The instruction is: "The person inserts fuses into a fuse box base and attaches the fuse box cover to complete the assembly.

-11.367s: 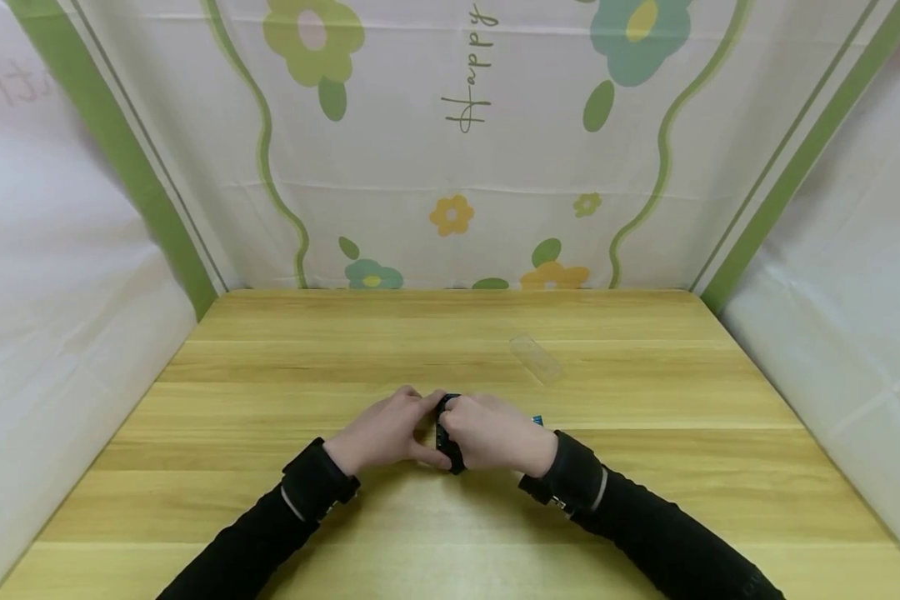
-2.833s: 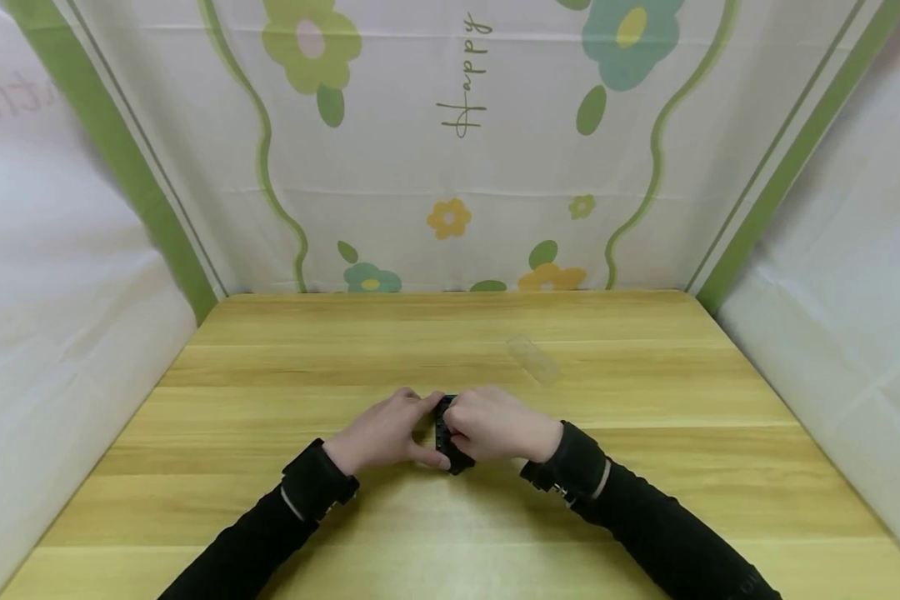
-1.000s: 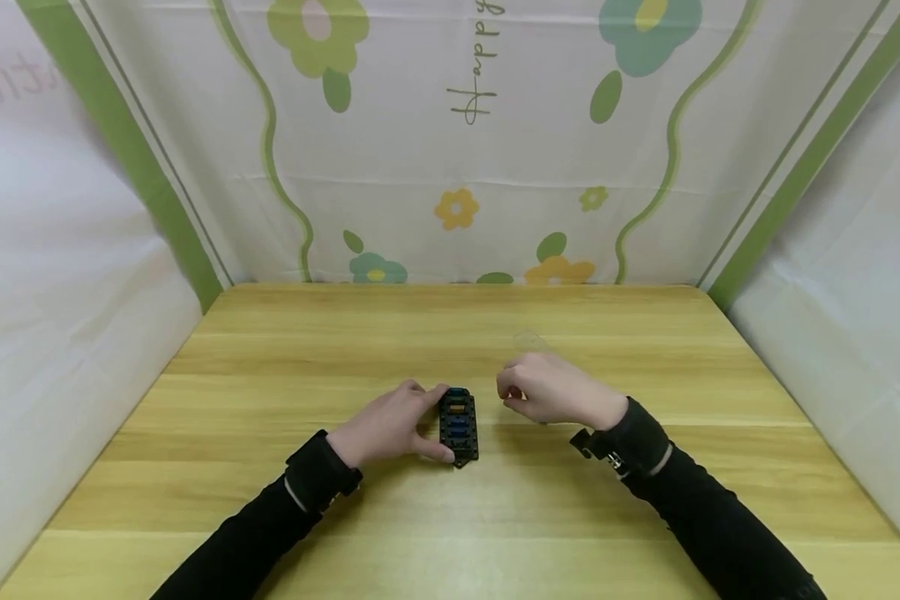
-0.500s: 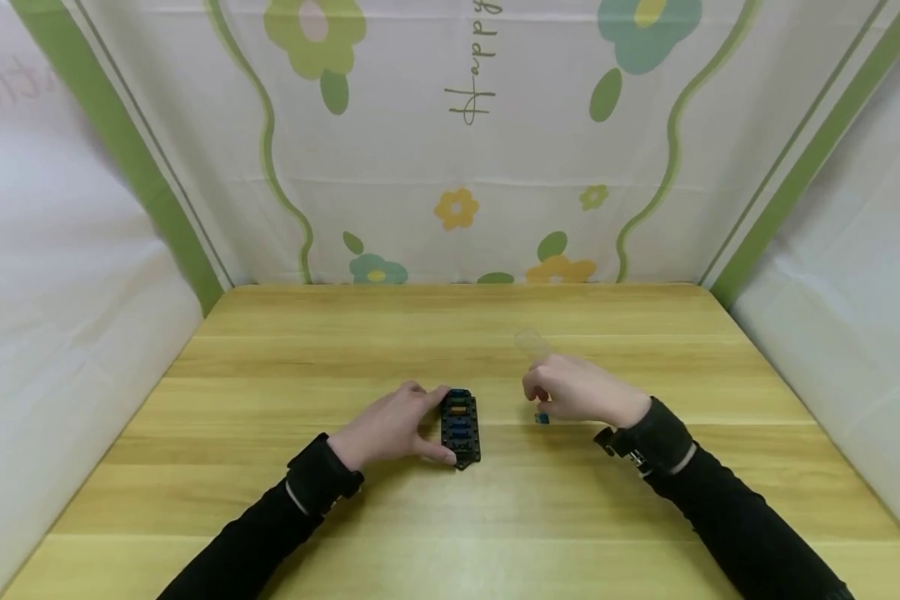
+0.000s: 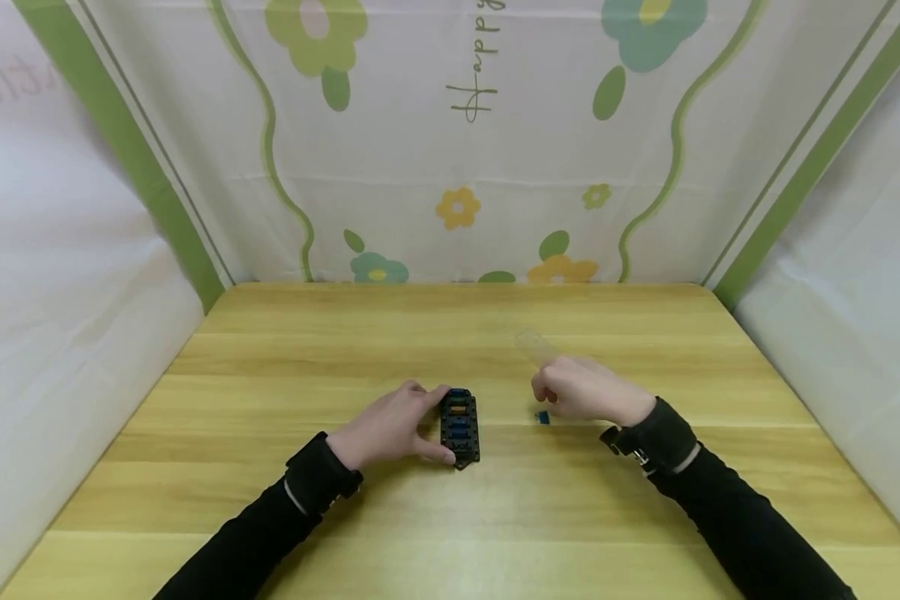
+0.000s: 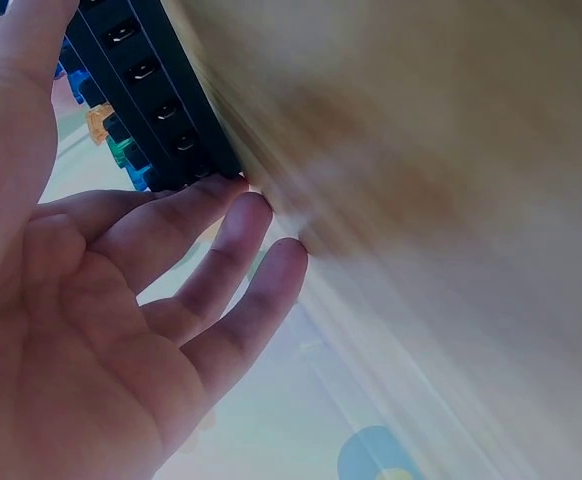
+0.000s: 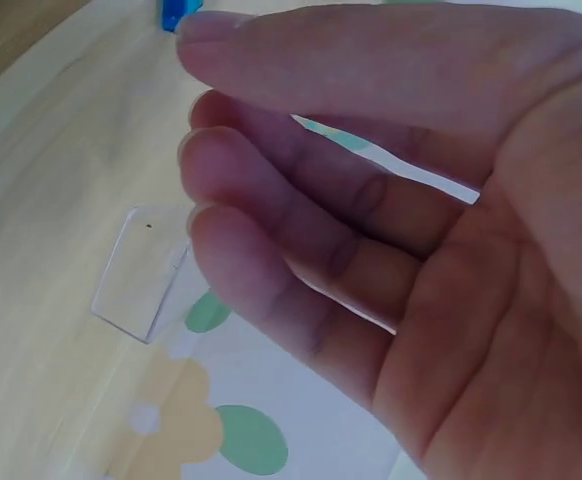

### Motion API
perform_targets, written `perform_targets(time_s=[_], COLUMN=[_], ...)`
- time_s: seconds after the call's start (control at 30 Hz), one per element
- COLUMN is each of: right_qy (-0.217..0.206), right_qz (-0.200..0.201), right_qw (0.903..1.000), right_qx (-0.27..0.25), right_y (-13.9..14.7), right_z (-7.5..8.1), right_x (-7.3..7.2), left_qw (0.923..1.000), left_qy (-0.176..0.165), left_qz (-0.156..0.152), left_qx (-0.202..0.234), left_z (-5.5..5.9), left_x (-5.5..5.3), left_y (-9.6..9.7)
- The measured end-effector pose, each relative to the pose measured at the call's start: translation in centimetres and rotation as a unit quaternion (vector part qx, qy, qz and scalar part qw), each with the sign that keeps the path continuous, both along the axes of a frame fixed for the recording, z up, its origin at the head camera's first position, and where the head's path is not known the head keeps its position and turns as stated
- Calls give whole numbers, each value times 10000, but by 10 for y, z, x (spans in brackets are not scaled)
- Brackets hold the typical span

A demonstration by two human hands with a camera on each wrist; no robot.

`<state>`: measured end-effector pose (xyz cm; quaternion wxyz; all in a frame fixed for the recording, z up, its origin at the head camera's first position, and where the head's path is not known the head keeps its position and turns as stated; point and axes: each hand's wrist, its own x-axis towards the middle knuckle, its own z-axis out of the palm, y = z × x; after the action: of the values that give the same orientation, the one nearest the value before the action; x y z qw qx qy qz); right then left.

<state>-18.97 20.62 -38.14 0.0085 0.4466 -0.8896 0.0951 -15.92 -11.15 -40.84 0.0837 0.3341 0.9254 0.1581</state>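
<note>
A black fuse box (image 5: 461, 450) lies lengthwise on the table, a row of blue, orange and green blade fuses in its slots. My left hand (image 5: 390, 429) holds it from the left side, thumb at the near end and a fingertip at the far end. In the left wrist view, a fingertip meets the end of the box's black side (image 6: 151, 90). A small blue blade fuse (image 5: 543, 417) lies to the right of the box. Right beside it is my right hand (image 5: 585, 390), fingers loosely bent with nothing between them; the thumb tip overlaps the fuse (image 7: 176, 12) in the right wrist view.
Behind my right hand lies a clear plastic cover (image 5: 534, 345), partly hidden by the hand. The wooden table (image 5: 330, 333) ends at a flowered cloth (image 5: 390, 167) at the back, with white cloth walls on both sides.
My right hand has left the fuse box, moved right, and drawn slightly away from the blue blade fuse, which now shows on the table. My left hand stays on the fuse box.
</note>
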Motion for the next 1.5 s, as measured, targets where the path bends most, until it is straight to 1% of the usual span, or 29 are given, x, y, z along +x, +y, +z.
perform_targets(time_s=[0.07, 0.27, 0.33, 0.43, 0.63, 0.7, 1.0, 1.2, 1.4, 1.5], right_qy=[-65, -467, -510, -520, -528, -527, -506, -518, -619, -612], right_qz=[-54, -173, -193, -132, 216, 254, 188, 159, 41, 67], right_qw=[10000, 9987, 9984, 9984, 9984, 9983, 9985, 9984, 9980, 9981], right_qx=[29, 121, 148, 163, -24, -34, 96, 137, 143, 81], right_y=[0, -2, -2, -4, -7, -8, -11, -13, -12, -12], right_z=[0, -2, -2, -4, -5, -6, -10, -9, -9, -10], right_x=[-1, -2, -2, -3, -1, -1, 0, 1, 1, 2], left_qw=[10000, 10000, 10000, 10000, 9999, 9999, 9999, 9999, 10000, 10000], left_qy=[16, -17, -21, -40, -92, -99, -95, -66, -62, -65], left_qz=[9, -11, -1, 40, 95, 94, 95, 82, 78, 70], left_qx=[-12, -33, -9, -3, 4, 8, 29, 36, 10, -9], left_z=[1, 4, 4, 4, 5, 5, 4, 4, 5, 4], left_x=[0, 1, 1, 1, 2, 2, 2, 2, 2, 2], left_y=[0, 0, 0, 1, 1, 1, 1, 1, 1, 1])
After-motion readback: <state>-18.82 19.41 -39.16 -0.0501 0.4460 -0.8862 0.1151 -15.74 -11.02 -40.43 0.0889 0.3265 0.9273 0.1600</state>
